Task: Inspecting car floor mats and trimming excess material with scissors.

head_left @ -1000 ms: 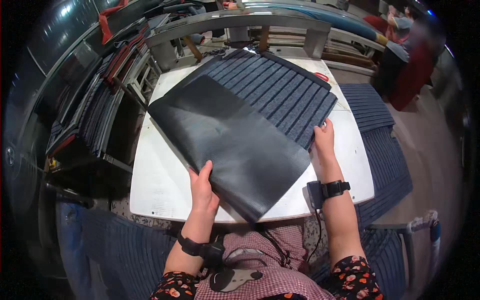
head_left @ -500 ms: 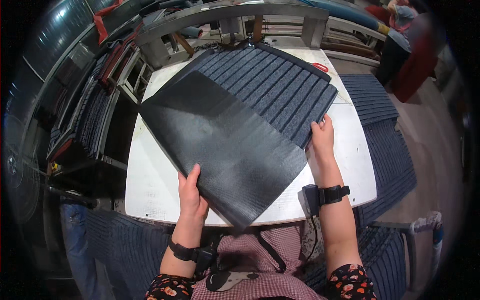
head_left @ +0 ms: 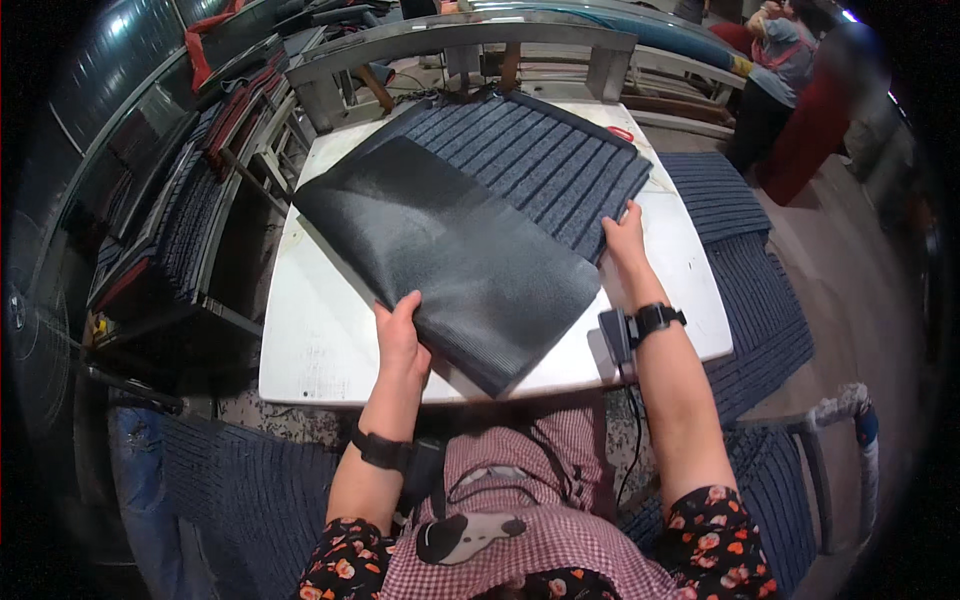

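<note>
On the white table (head_left: pixel 320 340), a floor mat (head_left: pixel 470 265) lies with its smooth black backing up, set at an angle. It overlaps a grey-blue ribbed mat (head_left: pixel 570 170) that shows its striped pile; whether the two are joined I cannot tell. My left hand (head_left: pixel 402 335) grips the near left edge of the black-backed mat, thumb on top and fingers hidden below. At the right edge of the ribbed mat, my right hand (head_left: pixel 625 238) is closed on its border by the black mat's corner. More dark mat edges show beneath at the back.
Red-handled scissors (head_left: pixel 620 133) lie at the table's far right. A metal frame (head_left: pixel 460 45) crosses behind the table. Ribbed mats are piled at right (head_left: pixel 750 290) and at lower left (head_left: pixel 240 490). Racks of mats (head_left: pixel 180 190) stand left. Another person (head_left: pixel 775 75) stands at back right.
The black-backed mat's near corner has moved away from my body, and both hands have moved farther forward with it. Both keep their hold. The view has shifted slightly.
</note>
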`<state>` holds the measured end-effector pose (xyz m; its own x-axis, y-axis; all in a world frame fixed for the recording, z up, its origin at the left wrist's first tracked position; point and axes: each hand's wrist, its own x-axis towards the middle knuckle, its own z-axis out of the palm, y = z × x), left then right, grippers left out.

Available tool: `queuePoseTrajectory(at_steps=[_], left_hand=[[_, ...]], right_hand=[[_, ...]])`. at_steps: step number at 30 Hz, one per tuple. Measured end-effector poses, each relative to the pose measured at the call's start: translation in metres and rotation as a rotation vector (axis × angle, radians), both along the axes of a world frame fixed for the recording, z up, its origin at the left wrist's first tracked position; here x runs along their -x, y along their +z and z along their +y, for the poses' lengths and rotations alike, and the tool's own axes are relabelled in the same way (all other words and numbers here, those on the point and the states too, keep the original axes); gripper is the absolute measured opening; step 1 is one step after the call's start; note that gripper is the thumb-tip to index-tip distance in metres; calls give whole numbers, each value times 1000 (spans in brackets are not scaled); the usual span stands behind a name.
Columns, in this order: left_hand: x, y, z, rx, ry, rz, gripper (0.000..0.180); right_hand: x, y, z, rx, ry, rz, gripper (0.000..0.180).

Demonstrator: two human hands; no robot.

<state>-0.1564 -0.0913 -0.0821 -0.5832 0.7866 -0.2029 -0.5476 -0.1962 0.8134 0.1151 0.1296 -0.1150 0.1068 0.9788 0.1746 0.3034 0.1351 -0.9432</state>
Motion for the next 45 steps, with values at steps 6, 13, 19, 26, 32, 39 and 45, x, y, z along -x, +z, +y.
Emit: queuePoseTrajectory(at_steps=[6,13,19,26,32,39,45], left_hand=[[57,13,-71,231,-96,-86,30],[130,27,-171,386,-96,42,31],[114,29,-159,414,-123,138,31],[109,15,-157,411,-93,-43,29],[91,12,-144,333,-124,-81,35],[90,28,-172,429,-170,236,46],[117,49,-199,442,-167,345,47]], right_hand=[[3,24,-140,41,240,17,49],[-116,40,-172,31,-200,255,33],[-89,15,-106,35,-23,-7,30],[-74,16,-131,3,-47,105,18],[-62,26,-169,-536,125,-551,13],[-124,60,-226,-139,230,-584,23],[-109,57,-187,4,125,-25,28]])
